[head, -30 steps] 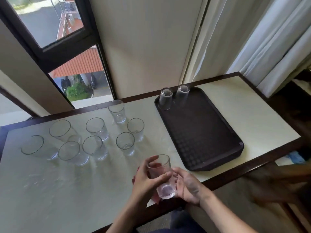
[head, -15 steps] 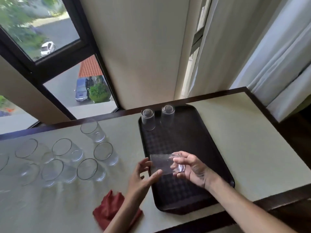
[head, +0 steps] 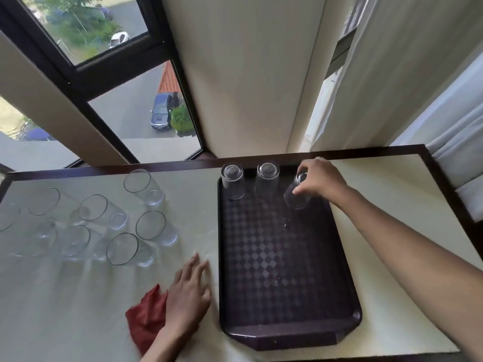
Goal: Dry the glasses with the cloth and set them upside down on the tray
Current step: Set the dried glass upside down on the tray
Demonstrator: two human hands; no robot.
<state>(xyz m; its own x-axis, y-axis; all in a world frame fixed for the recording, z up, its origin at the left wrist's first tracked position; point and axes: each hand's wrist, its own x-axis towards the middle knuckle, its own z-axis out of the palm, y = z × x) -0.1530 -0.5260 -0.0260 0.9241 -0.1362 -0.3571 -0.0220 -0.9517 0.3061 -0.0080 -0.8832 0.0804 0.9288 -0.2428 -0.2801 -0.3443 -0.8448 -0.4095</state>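
Since half a second ago, the right hand (head: 321,178) has carried the clear drinking glass (head: 296,198) from the middle of the dark brown plastic tray (head: 287,333) to its far right corner. The left hand (head: 187,291) has left the glass and gone down to the pale table (head: 392,205).

The grip of the right hand holds the clear drinking glass from above, with the fingertips curled round its base. The glass is turned mouth down and is a little tilted. Whether its rim already touches the tray, I cannot tell. It is just to the right of two other clear glasses (head: 232,182), which stand upside down side by side along the far edge of the tray.

The left hand lies flat on the table, close to the left rim of the tray. Its fingers are straight and a little spread, so its grip is wide and holds nothing. The crumpled red cloth (head: 145,314) lies on the table at the left of this hand, and the heel of the hand touches or covers its edge.

On the left part of the table stands a group of upright clear glasses (head: 150,226), close together and well apart from the tray. The ones far to the left are blurred.

Behind the table is a dark-framed window (head: 125,74), and at the right hangs a white curtain (head: 444,113).
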